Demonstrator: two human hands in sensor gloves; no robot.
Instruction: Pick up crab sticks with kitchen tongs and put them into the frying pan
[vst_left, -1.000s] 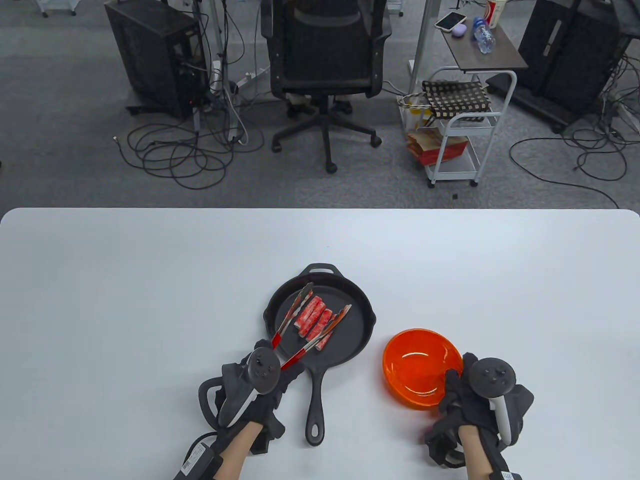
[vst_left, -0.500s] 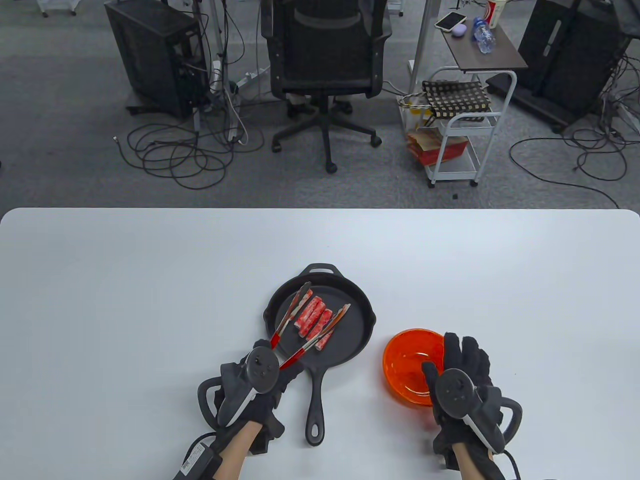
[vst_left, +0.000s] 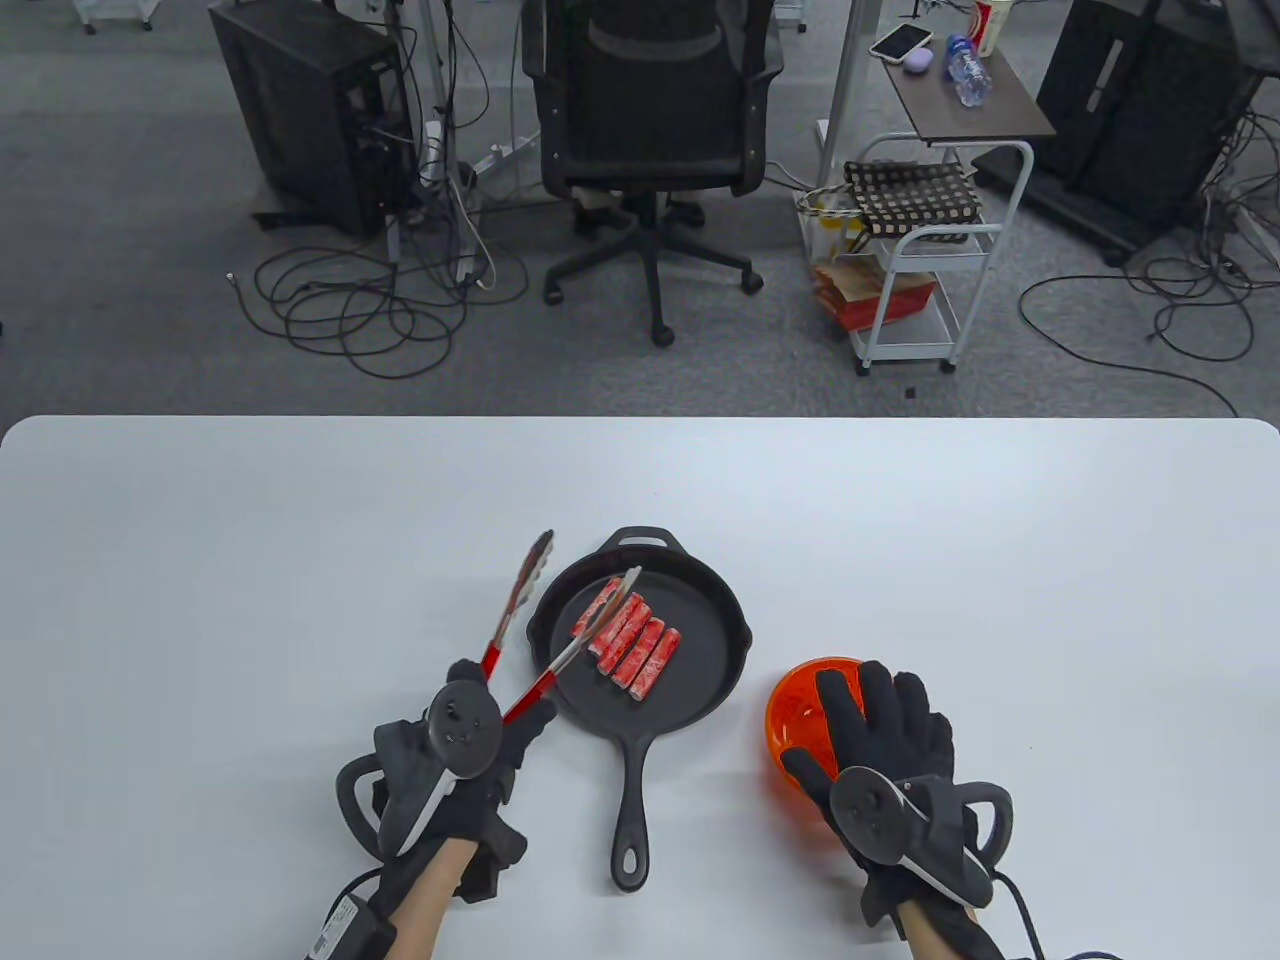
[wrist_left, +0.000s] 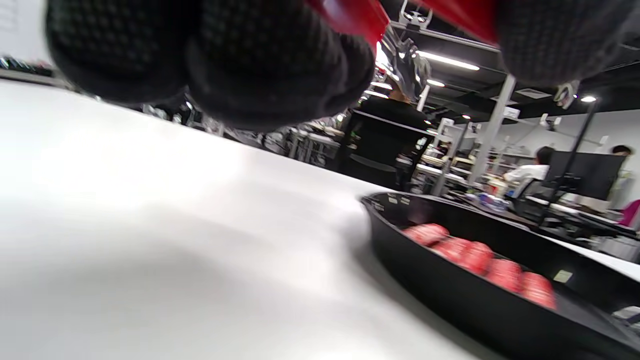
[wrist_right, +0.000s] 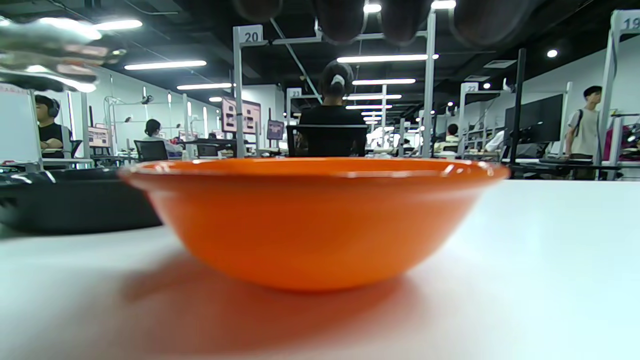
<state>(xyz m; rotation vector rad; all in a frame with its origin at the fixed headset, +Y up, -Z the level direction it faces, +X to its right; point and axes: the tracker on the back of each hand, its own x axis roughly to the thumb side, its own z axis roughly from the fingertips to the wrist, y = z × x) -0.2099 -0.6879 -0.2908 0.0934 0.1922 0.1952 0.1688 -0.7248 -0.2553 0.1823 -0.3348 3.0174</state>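
Four crab sticks lie side by side in the black frying pan. The left hand grips splayed red kitchen tongs, one arm outside the rim. The right hand, fingers spread flat, hovers over the orange bowl. Best to set the tongs gently on the tabletop, away from the pan.
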